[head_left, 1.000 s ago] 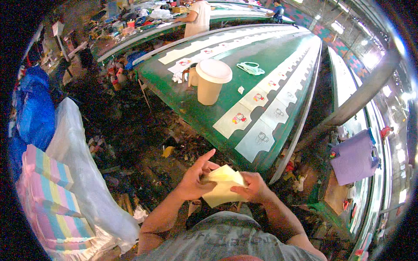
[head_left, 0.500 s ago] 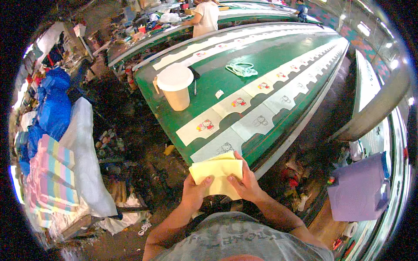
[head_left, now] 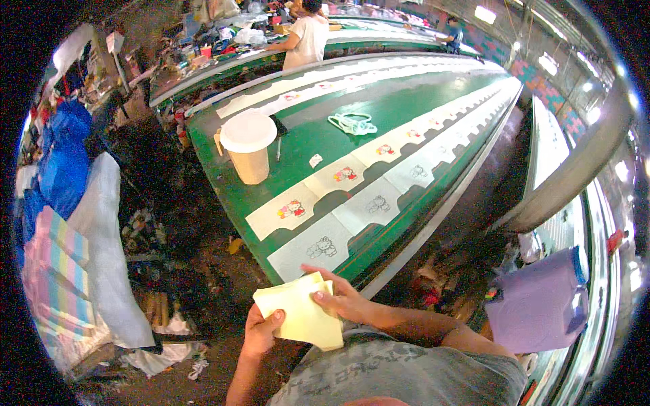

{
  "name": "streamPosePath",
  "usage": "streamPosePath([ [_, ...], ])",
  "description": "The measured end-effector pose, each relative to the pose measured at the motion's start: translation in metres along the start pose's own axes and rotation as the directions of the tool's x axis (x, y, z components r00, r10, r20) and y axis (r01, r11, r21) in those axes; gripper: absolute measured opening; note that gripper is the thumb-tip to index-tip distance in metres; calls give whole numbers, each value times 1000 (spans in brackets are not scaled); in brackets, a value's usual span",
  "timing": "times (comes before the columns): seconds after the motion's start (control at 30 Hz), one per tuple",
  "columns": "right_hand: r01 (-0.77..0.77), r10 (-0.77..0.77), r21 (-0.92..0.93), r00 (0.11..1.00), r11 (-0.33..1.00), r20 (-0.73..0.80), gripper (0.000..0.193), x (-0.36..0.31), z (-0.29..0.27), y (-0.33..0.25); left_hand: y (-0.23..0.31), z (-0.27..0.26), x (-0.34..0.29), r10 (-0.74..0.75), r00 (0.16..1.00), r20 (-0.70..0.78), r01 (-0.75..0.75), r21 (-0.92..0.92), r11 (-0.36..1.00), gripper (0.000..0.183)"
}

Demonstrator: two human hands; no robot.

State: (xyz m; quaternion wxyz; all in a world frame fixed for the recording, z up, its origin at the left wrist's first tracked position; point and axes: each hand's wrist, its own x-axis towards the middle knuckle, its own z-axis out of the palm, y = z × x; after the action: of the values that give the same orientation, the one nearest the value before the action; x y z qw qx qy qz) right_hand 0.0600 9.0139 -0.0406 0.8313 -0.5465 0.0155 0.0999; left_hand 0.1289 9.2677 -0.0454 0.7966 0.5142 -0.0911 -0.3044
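Between my two hands is a small stack of pale yellow fabric pieces (head_left: 302, 317), held in front of my body just off the near end of the green table. My left hand (head_left: 263, 329) grips its left edge, thumb on top. My right hand (head_left: 340, 298) holds the upper right side, thumb on the face and fingers behind. Beyond lies the long green table (head_left: 284, 193) with rows of cut fabric pieces. The nearest grey-white piece (head_left: 318, 245) bears a line drawing of cartoon figures; a cream piece (head_left: 288, 211) beside it has a coloured print.
On the table stand a beige lidded jug (head_left: 249, 152) and a bundle of pale green cord (head_left: 352, 124). Striped pastel fabric stacks (head_left: 61, 271) lie at left, a purple bin (head_left: 538, 304) at right. A co-worker (head_left: 308, 40) stands at a farther table.
My hands and the yellow stack have shifted left and lower, and the stack is tilted. The view has turned slightly, so the table sits farther left.
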Motion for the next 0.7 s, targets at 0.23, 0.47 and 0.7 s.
streamPosePath([
  [0.23,-75,61,-161,994,984,-90,38,16,-49,-32,-19,33,39,91,977,-192,-73,95,993,42],
  [0.47,77,-65,-138,993,987,94,59,43,-181,-50,-42,136,112,362,849,-384,-234,340,911,34],
  [0.7,-292,265,8,880,956,394,72,25,-300,-85,-53,274,144,453,715,-532,-113,552,826,31],
])
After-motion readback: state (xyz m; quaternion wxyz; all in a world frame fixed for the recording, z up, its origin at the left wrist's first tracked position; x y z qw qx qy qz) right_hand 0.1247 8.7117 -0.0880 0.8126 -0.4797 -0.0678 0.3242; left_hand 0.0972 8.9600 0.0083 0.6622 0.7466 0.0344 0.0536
